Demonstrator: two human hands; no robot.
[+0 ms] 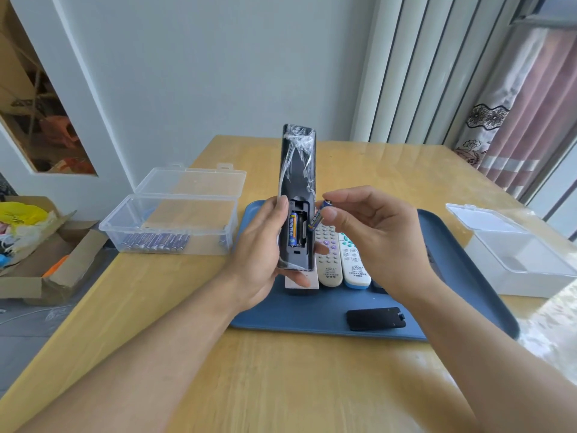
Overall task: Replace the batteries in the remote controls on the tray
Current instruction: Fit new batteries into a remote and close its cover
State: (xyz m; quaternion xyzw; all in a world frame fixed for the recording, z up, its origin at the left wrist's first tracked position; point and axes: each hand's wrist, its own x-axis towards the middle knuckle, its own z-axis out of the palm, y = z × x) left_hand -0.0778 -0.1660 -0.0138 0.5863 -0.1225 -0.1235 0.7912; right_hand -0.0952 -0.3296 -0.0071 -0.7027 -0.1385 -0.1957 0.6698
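Black remote control (297,195): standing upright over the blue tray (462,276), back facing the person, cover off, left hand (265,248) gripping its side. One battery (293,230) sitting in the left slot; right slot showing empty. Second battery (317,217): being pinched between right hand (368,232) thumb and fingers, just beside the compartment. Step in hand, by my reading: either lifting out or seating this cell; cannot tell which. Next move is calling for care with its polarity. Black cover (376,318) is lying on the tray's near part; two pale remotes (342,260) waiting behind; clear box (168,223) holding spare batteries
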